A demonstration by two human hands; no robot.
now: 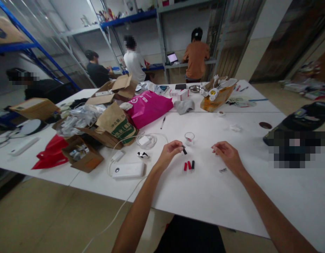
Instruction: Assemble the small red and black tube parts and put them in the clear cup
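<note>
Pinched between the thumb and fingers of my left hand [171, 151] is a small black piece [184, 150], held just above the white table. Beneath it, side by side on the tabletop, lie two small red pieces [189, 164] and a similar black one [193, 164]. My right hand [227, 154] is off to the right, thumb and forefinger pressed together; whatever sits at their tips is too small to make out. Some tiny silvery metal parts [223, 170] rest below that hand. Behind both hands stands a small clear round container [189, 137].
Left of my arm are a white power bank [128, 170], a coiled white cable [150, 141] and an open cardboard box [85, 158]. Farther back lies a magenta bag [149, 107]. A black cap [300, 121] is at the right. Several people sit beyond the table.
</note>
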